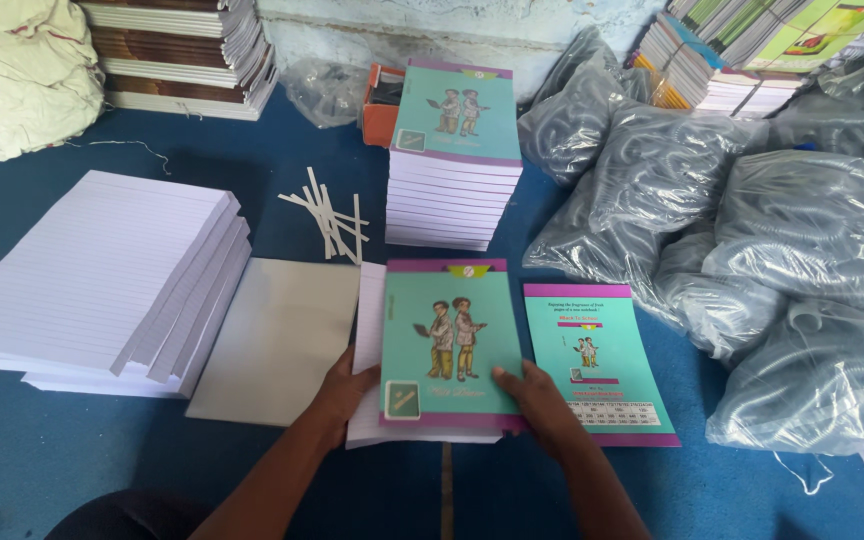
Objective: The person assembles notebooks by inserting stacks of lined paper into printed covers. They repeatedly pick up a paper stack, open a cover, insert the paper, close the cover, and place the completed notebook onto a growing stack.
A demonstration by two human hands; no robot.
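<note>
A notebook (450,340) with a teal and purple front cover lies on the blue floor in front of me, its white pages showing underneath on the left. My left hand (344,390) grips its lower left edge. My right hand (537,398) presses on its lower right corner. A loose teal back cover sheet (592,355) lies flat just right of the notebook. Behind it stands a stack of finished notebooks (455,160) with the same cover.
A tall pile of ruled paper (102,275) sits at the left, with a grey card sheet (277,335) beside it. Paper strips (330,222) lie scattered. Plastic bags of grey coils (752,240) crowd the right. More book stacks (182,55) line the wall.
</note>
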